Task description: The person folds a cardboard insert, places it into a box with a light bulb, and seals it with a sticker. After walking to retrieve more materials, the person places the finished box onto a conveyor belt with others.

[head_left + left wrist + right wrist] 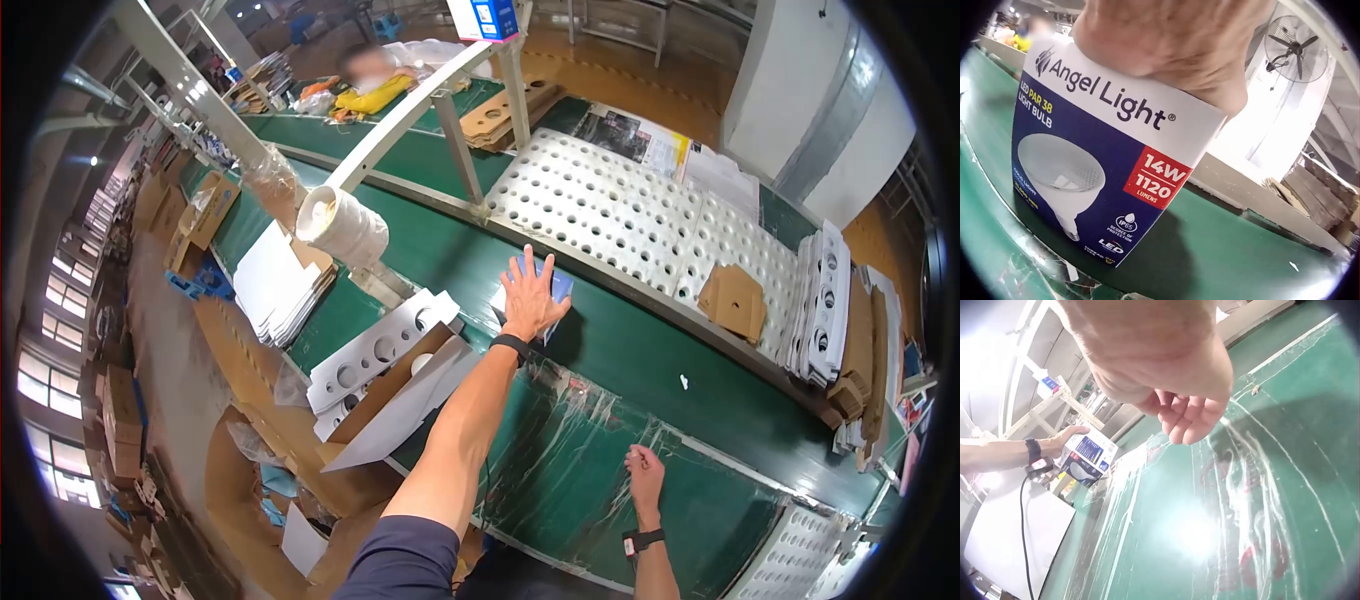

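Left grip [531, 300], fingers spread open, rests atop the bulb box [1116, 162], standing formed on the table [630, 350]; right grip [646, 480], loosely curled, holds nothing. I can't tell if the hidden top needs closing.

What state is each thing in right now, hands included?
Left hand: fingers spread over the bulb box.
Bulb box: standing on the green surface, top mostly hidden.
Right hand: fingers loosely curled, holding nothing.
Large carton: open, scraps inside.
White sheets: stacked.
Fan: cannot tell if turning.
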`<state>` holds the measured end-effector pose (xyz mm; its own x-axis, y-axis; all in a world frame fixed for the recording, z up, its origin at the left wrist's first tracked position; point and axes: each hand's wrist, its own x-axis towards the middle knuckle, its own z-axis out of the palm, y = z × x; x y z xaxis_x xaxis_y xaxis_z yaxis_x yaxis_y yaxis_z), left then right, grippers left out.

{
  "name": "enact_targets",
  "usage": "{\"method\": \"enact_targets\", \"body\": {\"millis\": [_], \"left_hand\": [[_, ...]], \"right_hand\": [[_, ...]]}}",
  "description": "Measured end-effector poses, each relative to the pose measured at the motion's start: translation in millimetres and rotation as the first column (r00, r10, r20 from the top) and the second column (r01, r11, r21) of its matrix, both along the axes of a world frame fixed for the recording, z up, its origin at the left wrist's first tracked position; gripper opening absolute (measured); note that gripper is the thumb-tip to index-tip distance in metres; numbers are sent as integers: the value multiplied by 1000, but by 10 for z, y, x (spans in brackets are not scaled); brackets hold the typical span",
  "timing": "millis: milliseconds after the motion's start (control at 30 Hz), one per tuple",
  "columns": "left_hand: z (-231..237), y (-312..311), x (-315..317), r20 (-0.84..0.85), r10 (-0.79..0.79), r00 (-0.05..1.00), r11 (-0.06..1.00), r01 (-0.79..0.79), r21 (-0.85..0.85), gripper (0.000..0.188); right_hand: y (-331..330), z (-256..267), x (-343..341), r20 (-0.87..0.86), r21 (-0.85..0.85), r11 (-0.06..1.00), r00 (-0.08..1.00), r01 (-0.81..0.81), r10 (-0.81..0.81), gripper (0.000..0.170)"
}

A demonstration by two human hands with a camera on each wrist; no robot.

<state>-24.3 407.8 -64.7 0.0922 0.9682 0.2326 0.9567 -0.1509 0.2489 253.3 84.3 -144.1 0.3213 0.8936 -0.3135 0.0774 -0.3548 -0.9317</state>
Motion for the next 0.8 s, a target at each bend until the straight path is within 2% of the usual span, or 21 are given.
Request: {"method": "enact_targets", "body": {"millis": [100,467,533,600,667,800], "left_hand": [[3,37,-55,-22,19,1000,1000,-19,-11,85],[-53,127,-215,-36,25,999,998,-27,-51,90],[-38,121,-174,-63,112,992,991,-116,-64,91],[-44,77,-102,-59,118,991,990,-122,-69,90],[-31,71,-59,18,159,987,986,-158,-55,88],[2,240,-134,-46,47,998,998,-49,-44,79]], "right_hand": [[-14,-9,-64,28,-50,994,994,-102,104,24],[-541,183,-67,16,-74,995,997,-71,73,23],[-624,127,-87,-17,-111,992,998,-57,56,22],[-692,47,-96,-23,-100,993,998,-59,57,23],[-762,-24,-131,-65,-135,989,996,-67,59,23],[-765,80,-222,-35,-156,985,997,-75,70,24]]}}
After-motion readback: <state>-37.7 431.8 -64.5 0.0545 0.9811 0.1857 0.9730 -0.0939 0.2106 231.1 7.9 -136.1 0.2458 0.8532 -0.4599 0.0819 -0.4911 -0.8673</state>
